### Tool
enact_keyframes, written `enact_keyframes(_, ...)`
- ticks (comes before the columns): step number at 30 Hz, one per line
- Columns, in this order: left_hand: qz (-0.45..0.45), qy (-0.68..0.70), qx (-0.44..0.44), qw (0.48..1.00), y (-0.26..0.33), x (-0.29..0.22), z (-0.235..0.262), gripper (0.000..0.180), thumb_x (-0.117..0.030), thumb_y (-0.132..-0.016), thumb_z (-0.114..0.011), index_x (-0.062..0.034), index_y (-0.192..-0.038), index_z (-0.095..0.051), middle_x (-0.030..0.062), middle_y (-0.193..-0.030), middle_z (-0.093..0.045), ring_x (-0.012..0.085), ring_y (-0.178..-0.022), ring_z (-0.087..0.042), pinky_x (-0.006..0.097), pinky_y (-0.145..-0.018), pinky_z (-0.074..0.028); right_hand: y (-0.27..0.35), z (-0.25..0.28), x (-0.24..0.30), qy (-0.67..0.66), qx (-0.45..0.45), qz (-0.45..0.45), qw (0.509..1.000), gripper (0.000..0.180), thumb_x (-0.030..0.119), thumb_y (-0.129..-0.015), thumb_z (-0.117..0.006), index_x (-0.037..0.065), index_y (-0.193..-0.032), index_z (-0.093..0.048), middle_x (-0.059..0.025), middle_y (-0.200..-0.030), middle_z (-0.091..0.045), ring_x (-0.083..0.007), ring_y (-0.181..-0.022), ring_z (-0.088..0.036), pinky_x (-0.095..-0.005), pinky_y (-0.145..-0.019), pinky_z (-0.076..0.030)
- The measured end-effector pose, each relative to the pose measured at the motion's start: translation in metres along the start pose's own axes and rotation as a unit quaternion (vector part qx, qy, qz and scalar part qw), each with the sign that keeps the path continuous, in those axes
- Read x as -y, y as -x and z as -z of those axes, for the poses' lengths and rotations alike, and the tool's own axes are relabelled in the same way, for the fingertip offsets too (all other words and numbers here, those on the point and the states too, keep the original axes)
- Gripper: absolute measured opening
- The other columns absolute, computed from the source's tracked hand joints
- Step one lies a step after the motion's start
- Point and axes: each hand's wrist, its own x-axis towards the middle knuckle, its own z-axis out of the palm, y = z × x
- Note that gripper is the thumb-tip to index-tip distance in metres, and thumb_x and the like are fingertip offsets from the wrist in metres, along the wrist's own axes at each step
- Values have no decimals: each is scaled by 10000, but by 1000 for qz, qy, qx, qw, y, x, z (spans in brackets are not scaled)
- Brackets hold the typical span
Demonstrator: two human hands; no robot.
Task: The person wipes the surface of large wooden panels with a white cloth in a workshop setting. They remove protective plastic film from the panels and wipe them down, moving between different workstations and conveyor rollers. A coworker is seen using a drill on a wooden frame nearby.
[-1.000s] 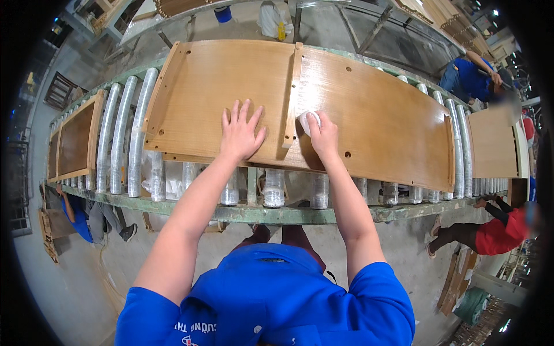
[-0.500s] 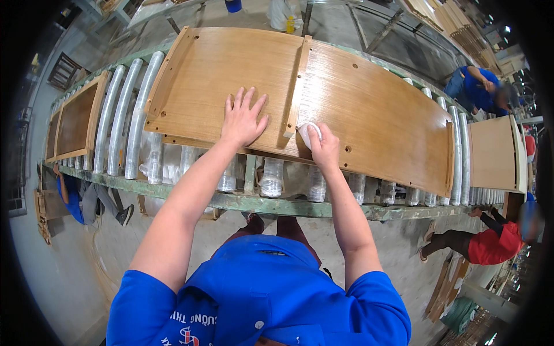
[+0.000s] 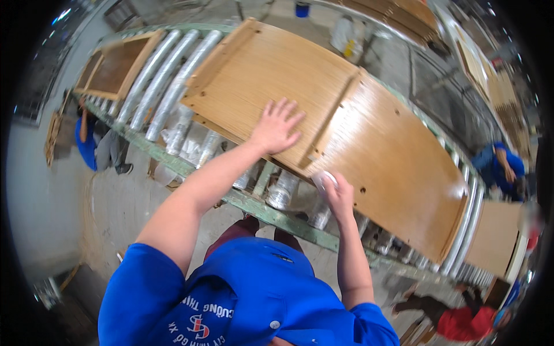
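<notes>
The wooden panel [image 3: 398, 155] lies on the roller conveyor [image 3: 271, 218]. A step of rubbing seems in hand: the right hand [image 3: 339, 197] has its fingers closed on a white pad [image 3: 324, 180] at the panel's near edge. The left hand [image 3: 276, 130] lies flat upon the panel's left half, fingers apart. A next move should need care around the panel's middle strip [image 3: 334, 117]; left of the panel, bare rollers [image 3: 172, 82] give room.
</notes>
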Motion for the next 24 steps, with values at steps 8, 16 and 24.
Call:
enact_keyframes(8, -41, 45, 63, 996, 7, 26, 5, 578, -488, -902, -361, -180, -1391, -353, 122, -1475, -243, 331, -1369, -175, 511, -1104, -119, -25, -12, 79, -680, 124, -198, 695, 314, 292, -920, -504, 108, -1172, -469, -63, -765, -490, -124, -557, -422, -221, -438, -309)
enact_keyframes(16, -138, 102, 115, 978, 12, 74, 22, 558, -474, -888, -402, -153, -1345, -417, 89, -1453, -296, 262, -1359, -223, 442, -1115, -131, -158, -106, 141, -451, 163, -162, 862, 283, 181, -894, -540, 58, -1142, -479, -65, -828, -537, -104, -558, -470, -217, -439, -336)
enact_keyframes(24, -129, 160, 17, 978, 18, 85, 7, 536, -443, -896, -410, -131, -1331, -424, 86, -1442, -314, 265, -1364, -201, 436, -1118, -113, -280, -234, 245, -71, 294, -98, 948, 286, 224, -874, -586, 51, -1099, -558, -20, -822, -578, -64, -644, -543, -198, -483, -394)
